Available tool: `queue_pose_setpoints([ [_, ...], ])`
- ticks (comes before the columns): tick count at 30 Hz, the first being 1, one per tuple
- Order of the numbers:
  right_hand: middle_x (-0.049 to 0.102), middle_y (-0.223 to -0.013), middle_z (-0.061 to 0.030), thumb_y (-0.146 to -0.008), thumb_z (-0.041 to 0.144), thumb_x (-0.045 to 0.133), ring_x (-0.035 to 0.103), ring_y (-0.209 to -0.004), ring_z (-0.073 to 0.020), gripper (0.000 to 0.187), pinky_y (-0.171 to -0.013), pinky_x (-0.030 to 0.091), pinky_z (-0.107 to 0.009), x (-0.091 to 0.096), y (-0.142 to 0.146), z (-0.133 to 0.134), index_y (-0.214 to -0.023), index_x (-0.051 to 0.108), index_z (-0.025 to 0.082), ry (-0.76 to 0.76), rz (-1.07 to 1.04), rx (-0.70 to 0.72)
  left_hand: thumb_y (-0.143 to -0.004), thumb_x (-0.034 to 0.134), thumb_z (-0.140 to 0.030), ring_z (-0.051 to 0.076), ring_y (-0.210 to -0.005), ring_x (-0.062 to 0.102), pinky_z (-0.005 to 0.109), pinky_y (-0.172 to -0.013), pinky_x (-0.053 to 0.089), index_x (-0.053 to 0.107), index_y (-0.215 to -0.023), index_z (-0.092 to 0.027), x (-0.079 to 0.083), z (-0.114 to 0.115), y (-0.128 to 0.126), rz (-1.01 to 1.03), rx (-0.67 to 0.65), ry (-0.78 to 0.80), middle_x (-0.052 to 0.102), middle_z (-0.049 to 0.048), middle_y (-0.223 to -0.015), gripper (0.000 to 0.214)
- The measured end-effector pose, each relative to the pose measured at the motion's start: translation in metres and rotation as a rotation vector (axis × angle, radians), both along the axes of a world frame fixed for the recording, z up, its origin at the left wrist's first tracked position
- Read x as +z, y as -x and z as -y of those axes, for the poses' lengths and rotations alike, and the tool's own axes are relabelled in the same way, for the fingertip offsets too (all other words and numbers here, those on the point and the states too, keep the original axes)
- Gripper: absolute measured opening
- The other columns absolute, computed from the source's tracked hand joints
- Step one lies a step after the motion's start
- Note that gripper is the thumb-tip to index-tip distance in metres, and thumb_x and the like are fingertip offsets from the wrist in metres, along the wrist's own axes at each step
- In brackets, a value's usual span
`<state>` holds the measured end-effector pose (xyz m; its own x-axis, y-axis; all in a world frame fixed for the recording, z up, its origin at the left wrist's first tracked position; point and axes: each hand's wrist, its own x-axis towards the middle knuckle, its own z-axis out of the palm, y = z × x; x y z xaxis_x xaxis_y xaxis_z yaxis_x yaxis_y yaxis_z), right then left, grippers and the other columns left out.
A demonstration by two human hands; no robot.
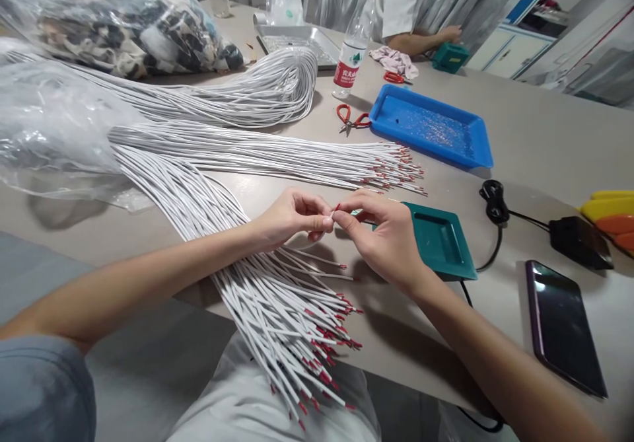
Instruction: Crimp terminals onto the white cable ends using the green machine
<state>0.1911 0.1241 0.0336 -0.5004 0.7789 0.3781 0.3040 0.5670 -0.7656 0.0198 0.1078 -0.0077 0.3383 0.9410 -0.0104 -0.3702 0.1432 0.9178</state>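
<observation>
My left hand (293,217) and my right hand (384,234) meet fingertip to fingertip above the table, both pinched on the red-tipped end of one thin white wire (335,209). Under my left wrist a thick bundle of white wires with red ends (277,303) fans over the table's front edge toward my lap. A second bundle (277,154) lies flat behind my hands, red tips pointing right. A small green tray (440,240) sits just right of my right hand.
A blue tray (430,128), red-handled snips (351,118) and a water bottle (355,42) stand farther back. A coiled wire bundle (267,85) and plastic bags (54,125) fill the left. A phone (562,326) and black adapter (577,240) lie right. Another person's arm (426,39) rests at the far side.
</observation>
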Motion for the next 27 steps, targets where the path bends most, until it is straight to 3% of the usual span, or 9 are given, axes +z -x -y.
queue_pose_setpoints([
  [7,0.062,-0.079,-0.0037,-0.084,0.019,0.056,0.056,-0.071,-0.0125,0.010,-0.056,0.043,-0.023,0.003,-0.002,-0.002,-0.082,0.065,0.015,-0.064,0.033,0.054,-0.061,0.080,-0.024,0.005,-0.044,0.048,0.016,-0.043,0.038,0.063,-0.066,-0.009,0.002,0.000,-0.004,-0.073,0.146,-0.094,0.056,-0.0019,-0.054,0.023],
  [10,0.062,-0.077,-0.0045,-0.082,0.022,0.059,0.055,-0.070,-0.0136,0.010,-0.060,0.043,-0.025,0.002,-0.003,-0.002,-0.081,0.065,0.014,-0.193,0.103,0.036,-0.062,0.079,-0.026,0.004,-0.044,0.047,0.016,-0.042,0.036,0.061,-0.066,-0.010,0.004,0.001,-0.003,-0.144,0.170,-0.107,0.056,-0.0014,-0.056,0.025],
  [16,0.061,-0.077,-0.0066,-0.086,0.017,0.049,0.052,-0.072,-0.0158,0.016,-0.065,0.039,-0.029,0.004,-0.008,-0.004,-0.079,0.064,0.014,-0.508,0.347,0.035,-0.066,0.076,-0.031,0.003,-0.045,0.041,0.016,-0.041,0.029,0.063,-0.069,-0.009,0.006,0.003,-0.002,-0.149,0.037,-0.076,0.056,-0.0005,-0.057,0.026],
  [19,0.057,-0.070,-0.0051,-0.084,0.018,0.050,0.048,-0.068,-0.0151,0.019,-0.061,0.034,-0.029,0.007,-0.010,-0.003,-0.069,0.060,0.014,-0.535,0.393,0.043,-0.074,0.069,-0.038,0.003,-0.042,0.037,0.017,-0.038,0.025,0.064,-0.071,-0.009,0.006,0.005,-0.003,-0.262,-0.025,-0.164,0.057,0.0014,-0.057,0.030],
  [21,0.054,-0.066,-0.0031,-0.082,0.020,0.050,0.044,-0.063,-0.0131,0.019,-0.058,0.031,-0.028,0.008,-0.008,-0.001,-0.066,0.057,0.014,-0.369,0.309,0.040,-0.079,0.062,-0.040,0.004,-0.041,0.036,0.019,-0.039,0.027,0.065,-0.071,-0.010,0.007,0.008,-0.001,-0.431,0.087,-0.379,0.055,0.0014,-0.054,0.031],
  [22,0.052,-0.063,-0.0018,-0.081,0.021,0.050,0.042,-0.060,-0.0119,0.019,-0.056,0.029,-0.028,0.007,-0.006,0.001,-0.065,0.056,0.015,-0.209,0.234,0.044,-0.082,0.059,-0.038,0.005,-0.042,0.039,0.019,-0.040,0.030,0.065,-0.073,-0.011,0.007,0.009,0.001,-0.542,0.184,-0.547,0.057,0.0024,-0.056,0.029],
  [25,0.037,-0.054,0.0035,-0.081,0.028,0.049,0.030,-0.050,-0.0084,0.024,-0.049,0.023,-0.025,0.005,0.003,0.013,-0.060,0.048,0.016,0.509,-0.100,0.142,-0.085,0.054,-0.026,0.008,-0.050,0.047,0.022,-0.046,0.035,0.068,-0.082,-0.017,0.010,0.009,0.015,-0.857,0.469,-1.168,0.067,0.0064,-0.070,0.017],
  [27,0.028,-0.056,0.0053,-0.081,0.030,0.048,0.023,-0.050,-0.0074,0.026,-0.046,0.019,-0.023,0.005,0.009,0.022,-0.059,0.040,0.018,1.000,-0.341,0.260,-0.084,0.053,-0.020,0.010,-0.051,0.049,0.023,-0.045,0.035,0.068,-0.089,-0.020,0.010,0.008,0.023,-0.965,0.535,-1.493,0.070,0.0067,-0.078,0.015],
])
